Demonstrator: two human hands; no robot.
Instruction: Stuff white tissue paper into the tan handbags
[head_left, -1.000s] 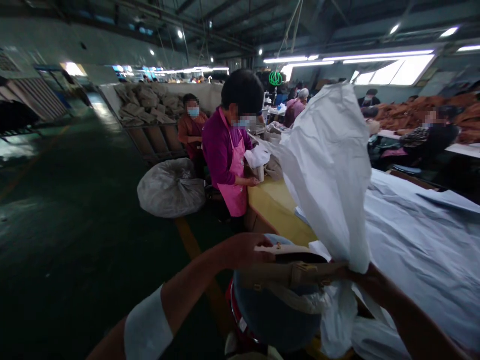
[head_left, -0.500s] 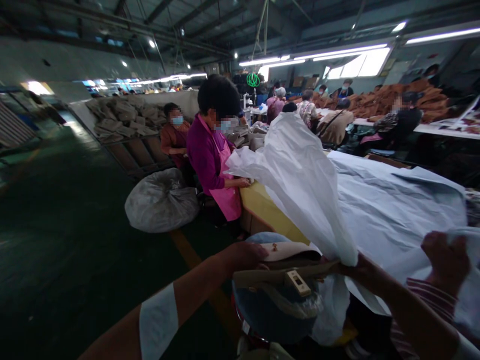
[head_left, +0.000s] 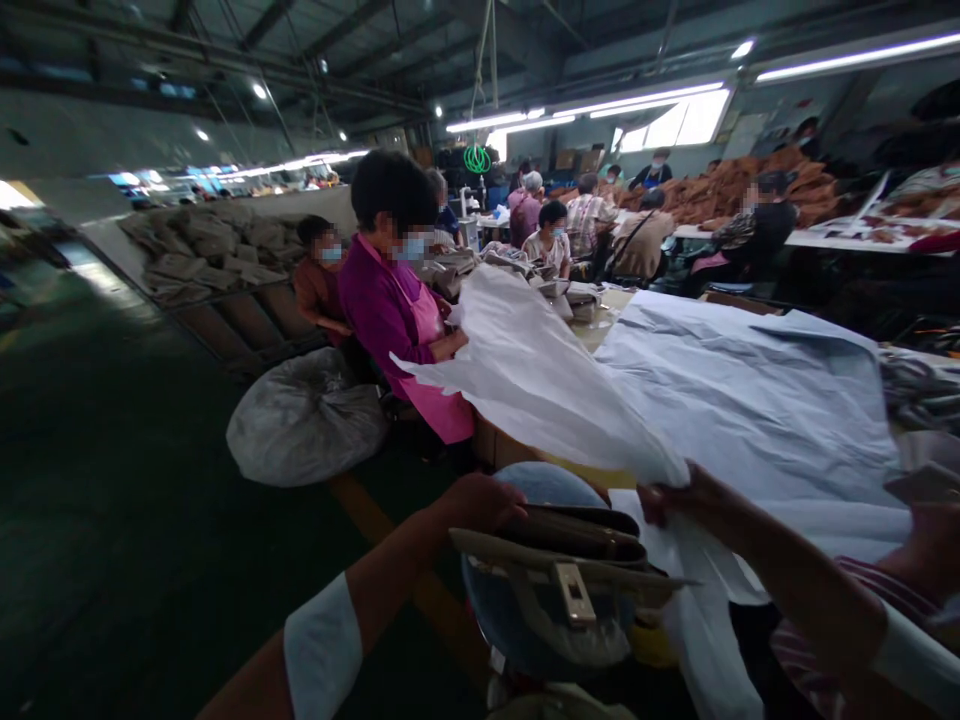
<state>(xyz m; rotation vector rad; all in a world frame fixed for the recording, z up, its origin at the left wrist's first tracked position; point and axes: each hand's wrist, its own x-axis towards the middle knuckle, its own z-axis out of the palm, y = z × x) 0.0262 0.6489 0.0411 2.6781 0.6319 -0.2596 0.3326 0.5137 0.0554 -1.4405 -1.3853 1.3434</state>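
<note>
A taupe handbag (head_left: 517, 548) lies across my lap over blue denim, its mouth gaping and its pale metal clasp (head_left: 574, 594) facing me. My left hand (head_left: 484, 503) is closed on the bag's left upper edge. Beside the bag's right end, my right hand (head_left: 679, 492) is closed round a bunched part of a large sheet of white paper (head_left: 540, 370). The sheet billows away from that hand to the left, and its lower end hangs beside the bag. Clear plastic seems to cover part of the bag's front below the clasp.
White paper (head_left: 750, 400) covers the table on the right. A co-worker in a pink apron (head_left: 442, 405) stands ahead. A stuffed plastic sack (head_left: 307, 420) sits on the floor at left. A co-worker's striped sleeve (head_left: 817, 620) is close on my right.
The white sheet has dropped lower and spread toward the left. Inside the handbag, the cream piece under my left hand no longer shows, and the darker opening does. My view has turned slightly right.
</note>
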